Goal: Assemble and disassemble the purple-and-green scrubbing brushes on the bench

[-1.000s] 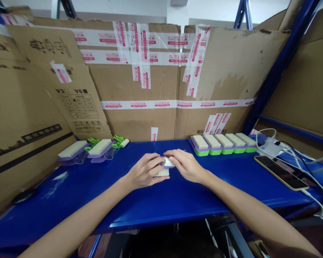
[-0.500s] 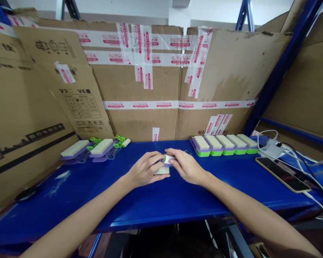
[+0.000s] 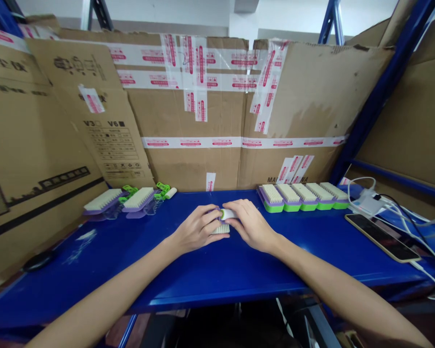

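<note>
Above the middle of the blue table, my left hand [image 3: 193, 229] is closed around a scrub brush [image 3: 222, 229] with cream bristles and a purple body, bristles facing me. My right hand [image 3: 253, 225] pinches a small white piece with a green end [image 3: 228, 213] against the top of that brush. My fingers hide most of the brush's body and the place where the two parts meet. On the left lie two purple brush parts with cream bristles [image 3: 139, 198] and clear plastic pieces, beside bright green parts [image 3: 163, 188].
Several purple-and-green brushes [image 3: 300, 194] stand in a row at the back right. A phone [image 3: 382, 237] lies by a white charger [image 3: 368, 202] and tangled cables. Taped cardboard [image 3: 192, 164] walls the back. A dark round object [image 3: 38, 261] is at the table's left.
The white piece has turned slightly against the brush, so more of its side shows and less of the purple body. Both hands stay in nearly the same place. The view has shifted slightly.
</note>
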Demonstrator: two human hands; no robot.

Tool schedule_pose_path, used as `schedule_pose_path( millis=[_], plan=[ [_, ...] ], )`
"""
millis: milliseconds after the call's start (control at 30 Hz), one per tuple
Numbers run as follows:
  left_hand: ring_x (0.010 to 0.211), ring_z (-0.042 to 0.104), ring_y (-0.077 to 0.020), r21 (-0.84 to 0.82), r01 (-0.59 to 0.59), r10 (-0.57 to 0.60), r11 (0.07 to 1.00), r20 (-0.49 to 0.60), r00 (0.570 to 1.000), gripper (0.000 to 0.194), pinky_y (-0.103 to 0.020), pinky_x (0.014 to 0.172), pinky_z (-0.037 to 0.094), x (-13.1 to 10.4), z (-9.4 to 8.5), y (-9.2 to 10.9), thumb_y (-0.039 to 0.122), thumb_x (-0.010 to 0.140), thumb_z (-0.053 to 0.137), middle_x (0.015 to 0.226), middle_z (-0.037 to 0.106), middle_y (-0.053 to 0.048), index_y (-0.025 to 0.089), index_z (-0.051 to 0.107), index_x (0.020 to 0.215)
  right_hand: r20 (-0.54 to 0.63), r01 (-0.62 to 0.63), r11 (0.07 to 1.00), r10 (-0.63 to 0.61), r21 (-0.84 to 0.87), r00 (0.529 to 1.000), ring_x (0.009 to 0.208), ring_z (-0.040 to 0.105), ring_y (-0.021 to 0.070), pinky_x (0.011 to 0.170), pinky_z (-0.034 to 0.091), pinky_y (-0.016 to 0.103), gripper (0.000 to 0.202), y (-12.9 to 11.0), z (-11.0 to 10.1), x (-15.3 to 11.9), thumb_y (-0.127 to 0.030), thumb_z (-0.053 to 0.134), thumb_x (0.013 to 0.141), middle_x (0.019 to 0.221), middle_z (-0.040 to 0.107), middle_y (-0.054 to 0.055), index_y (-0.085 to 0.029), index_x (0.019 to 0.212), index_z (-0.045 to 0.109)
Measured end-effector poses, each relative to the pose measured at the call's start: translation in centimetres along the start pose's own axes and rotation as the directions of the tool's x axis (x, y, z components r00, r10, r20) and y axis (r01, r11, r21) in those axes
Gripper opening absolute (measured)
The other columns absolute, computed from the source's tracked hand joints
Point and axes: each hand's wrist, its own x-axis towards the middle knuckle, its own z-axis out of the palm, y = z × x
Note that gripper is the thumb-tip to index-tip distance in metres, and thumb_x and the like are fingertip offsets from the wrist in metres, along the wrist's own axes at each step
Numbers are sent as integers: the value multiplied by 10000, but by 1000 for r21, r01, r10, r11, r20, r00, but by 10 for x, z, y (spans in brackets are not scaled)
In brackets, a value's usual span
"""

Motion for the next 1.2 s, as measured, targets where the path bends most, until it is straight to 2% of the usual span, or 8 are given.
schedule_pose_path(
  millis=[100, 233, 433, 533, 633, 800, 1033, 1200],
  plan=[
    [1293, 757, -332, 18, -23, 23, 1000, -5, 1000, 606, -504, 974, 736, 1, -2, 1, 386, 871, 1014, 1299, 699, -98, 232, 597, 1283, -25, 6, 1000, -5, 20, 1000, 1115, 684, 305, 938, 567, 486, 243, -2, -1, 0, -349, 537, 1219, 1299, 741, 143, -232, 1431, 545],
    [1231, 764, -303, 71, -86, 86, 994, 1, 996, 550, -477, 949, 735, 5, -6, 3, 364, 915, 980, 1270, 696, -92, 213, 603, 1286, 13, 19, 999, -19, -28, 1000, 1103, 677, 308, 930, 561, 491, 249, -2, -2, 1, -414, 570, 1208, 1284, 749, 143, -223, 1366, 596],
    [1201, 768, -292, 83, -76, 76, 994, 12, 997, 518, -451, 902, 733, 9, -10, 0, 403, 933, 962, 1259, 690, -90, 231, 605, 1267, 16, 21, 1000, -21, 8, 1000, 1179, 682, 302, 998, 560, 492, 274, -2, -2, 1, -340, 505, 1231, 1359, 757, 141, -223, 1470, 569],
    [1189, 766, -288, 76, -87, 86, 993, 10, 996, 499, -448, 900, 730, 9, -11, 0, 379, 933, 961, 1245, 689, -92, 220, 614, 1255, 14, 24, 1000, -24, 1, 1000, 1147, 679, 311, 972, 570, 489, 302, -3, -1, 1, -411, 584, 1202, 1332, 736, 156, -214, 1431, 576],
    [1171, 761, -283, 81, -104, 104, 991, 13, 995, 502, -453, 910, 732, 9, -12, 1, 387, 933, 960, 1241, 690, -103, 200, 628, 1260, 4, 36, 999, -36, -10, 999, 1086, 672, 301, 928, 567, 475, 221, -3, 0, 1, -372, 559, 1211, 1263, 742, 145, -215, 1363, 589],
    [1152, 763, -264, 88, -99, 99, 991, 4, 995, 483, -443, 917, 740, 10, -13, 2, 404, 931, 961, 1232, 681, -78, 222, 641, 1244, 28, 37, 999, -37, 5, 999, 1122, 674, 297, 966, 565, 488, 227, -3, 0, 1, -308, 491, 1228, 1302, 742, 141, -225, 1423, 573],
    [1154, 772, -262, 105, -124, 124, 987, -1, 992, 462, -422, 888, 740, 12, -15, 3, 386, 935, 957, 1260, 674, -77, 232, 644, 1237, -62, 54, 998, -53, 18, 997, 1117, 678, 301, 924, 579, 469, 247, -3, 2, -2, -376, 633, 1179, 1268, 712, 137, -235, 1375, 584],
    [1131, 774, -257, 145, -130, 134, 981, -20, 991, 479, -401, 845, 725, 12, -16, 2, 422, 936, 954, 1259, 670, -73, 242, 648, 1257, -17, 60, 998, -60, 5, 998, 1083, 679, 294, 920, 570, 473, 206, -4, 1, -1, -329, 594, 1194, 1245, 740, 128, -230, 1375, 598]
  ],
)
